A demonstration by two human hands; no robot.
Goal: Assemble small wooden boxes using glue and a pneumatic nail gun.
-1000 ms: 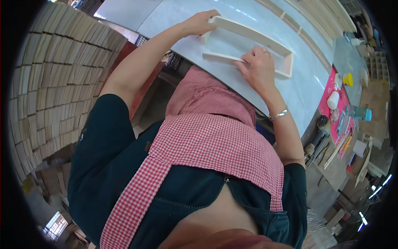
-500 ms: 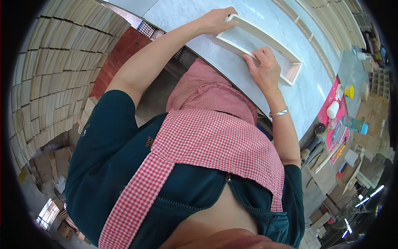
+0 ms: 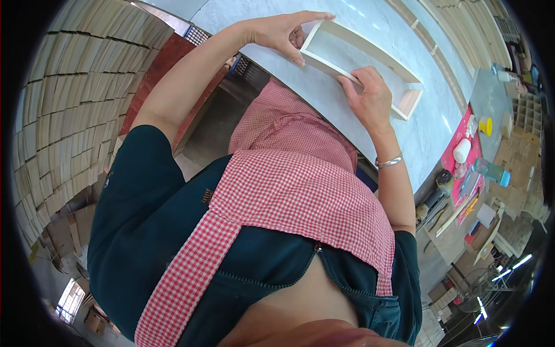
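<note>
left hand (image 3: 276,32): spread wide, contact unclear | right hand (image 3: 371,97): pinching wooden frame (image 3: 373,51)

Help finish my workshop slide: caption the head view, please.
Left hand at one end of a rectangular wooden frame, right hand gripping its near side, on a marbled tabletop.

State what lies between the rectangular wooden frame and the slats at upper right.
A narrow wooden strip on the marbled tabletop lies between the rectangular wooden frame and the slats, as the head view shows.
</note>
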